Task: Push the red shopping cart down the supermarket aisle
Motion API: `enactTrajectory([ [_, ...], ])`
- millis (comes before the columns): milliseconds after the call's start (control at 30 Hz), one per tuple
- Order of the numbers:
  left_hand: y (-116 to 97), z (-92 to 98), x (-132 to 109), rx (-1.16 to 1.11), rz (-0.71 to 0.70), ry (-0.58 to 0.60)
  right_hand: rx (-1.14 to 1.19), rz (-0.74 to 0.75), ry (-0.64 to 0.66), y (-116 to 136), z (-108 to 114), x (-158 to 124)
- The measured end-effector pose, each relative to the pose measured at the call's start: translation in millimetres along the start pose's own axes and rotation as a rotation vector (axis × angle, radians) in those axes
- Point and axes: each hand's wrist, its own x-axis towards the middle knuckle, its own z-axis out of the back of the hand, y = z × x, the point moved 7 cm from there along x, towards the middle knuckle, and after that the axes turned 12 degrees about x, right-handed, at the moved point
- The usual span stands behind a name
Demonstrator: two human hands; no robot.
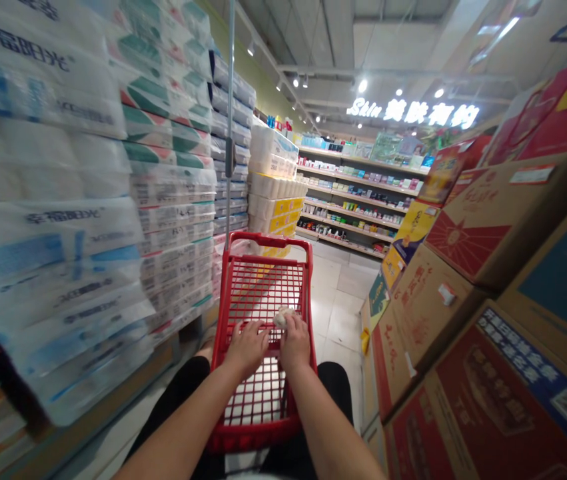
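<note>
A red plastic shopping basket (307, 287) with grid walls stands between my knees. Over its middle, my right hand (295, 343) has its fingers closed on a small whitish lumpy thing (282, 316), too blurred to name for sure. Just to the left, my left hand (247, 348) is held palm down above the basket. Its fingers are slightly bent and apart, with nothing visible in them. The fingertips are close to the basket's inner crossbar; whether they touch it I cannot tell.
Wrapped toilet paper packs (58, 247) and tissue packs (173, 193) are stacked high at left. Cardboard cartons (463, 220) rise along the right side. A thin metal pole (230, 87) stands behind the basket. Farther off, shelves (358, 177) of small goods stand beyond the tiled floor (336, 293).
</note>
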Motion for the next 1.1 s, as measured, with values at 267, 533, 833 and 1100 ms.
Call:
enactTrajectory([
  [267, -0.8, 0.0, -0.1, 0.027, -0.011, -0.029, 0.080, 0.044, -0.005, 7.7, 5.8, 0.7],
  [533, -0.7, -2.6, -0.6, 0.046, -0.027, -0.032, 0.107, 0.068, 0.000, 9.8, 4.6, -1.3],
  [833, -1.1, -1.4, -0.9, 0.042, -0.020, -0.021, -0.016, 0.083, 0.012, 2.4, -3.9, -1.5],
  [1100, -2.0, -2.5, -0.1, 0.050, -0.025, 0.011, 0.047, 0.047, 0.149, -8.4, -22.7, -2.0],
])
